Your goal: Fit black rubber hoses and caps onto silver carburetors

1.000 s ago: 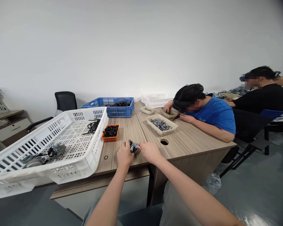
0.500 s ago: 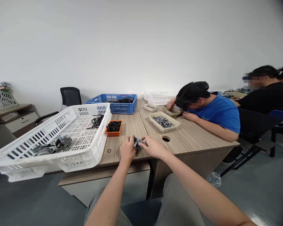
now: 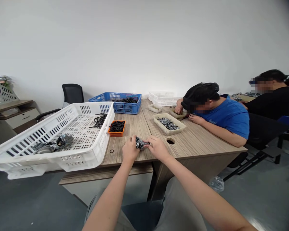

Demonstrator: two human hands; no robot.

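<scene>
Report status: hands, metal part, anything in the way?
Left hand gripping metal part; right hand at its right end, grip unclear. Metal part by table's near edge. Black ring left of both hands, touching neither.

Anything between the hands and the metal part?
Nothing visible: the left hand holds the metal part, and the right hand is at its right end. The black ring and orange basket sit left of both hands.
</scene>
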